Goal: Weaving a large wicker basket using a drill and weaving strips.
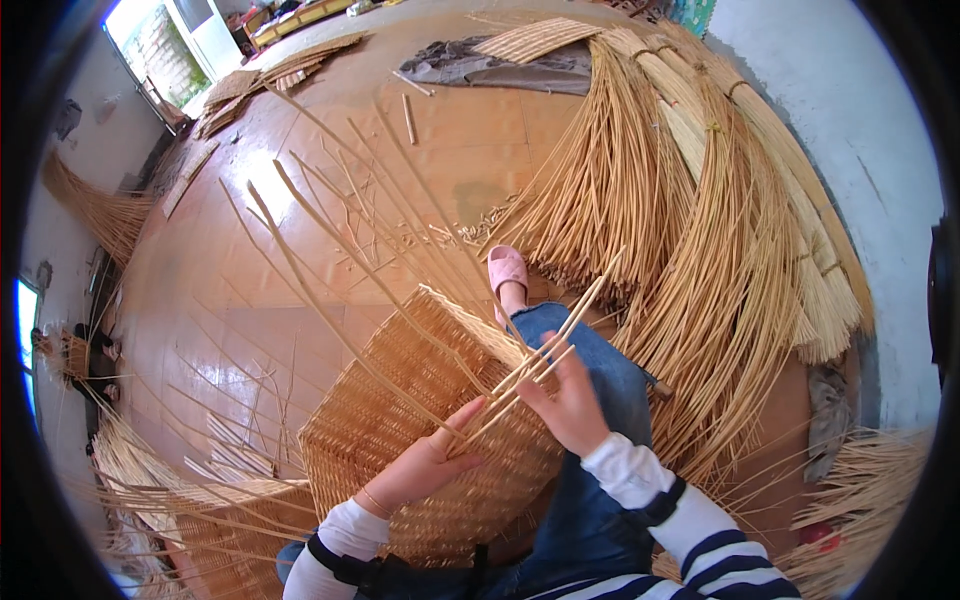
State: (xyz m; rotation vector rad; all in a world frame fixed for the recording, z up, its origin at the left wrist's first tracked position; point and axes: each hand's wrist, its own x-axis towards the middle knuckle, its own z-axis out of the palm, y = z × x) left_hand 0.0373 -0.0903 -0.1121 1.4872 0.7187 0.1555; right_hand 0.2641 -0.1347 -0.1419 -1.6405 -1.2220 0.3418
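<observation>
A partly woven wicker basket [370,400] rests tilted on my lap, with long bare rods [310,292] sticking out from its edge toward the far left. At the side nearest me, my left hand [420,472] is closed around wicker rods, its thumb and forefinger pressing along them. Several light rods [597,290] run up and to the right between the fingers of my right hand [568,402], which grips them just above the basket edge. The fingertips partly hide where these rods meet the weave.
Big bundles of wicker rods [620,170] spread over the floor at the right, beside my jeans-clad knee. A second woven piece [240,535] lies at the lower left. Short offcuts [480,225] are scattered beyond my pink slipper [507,266]. Grey cloth [470,65] lies further back.
</observation>
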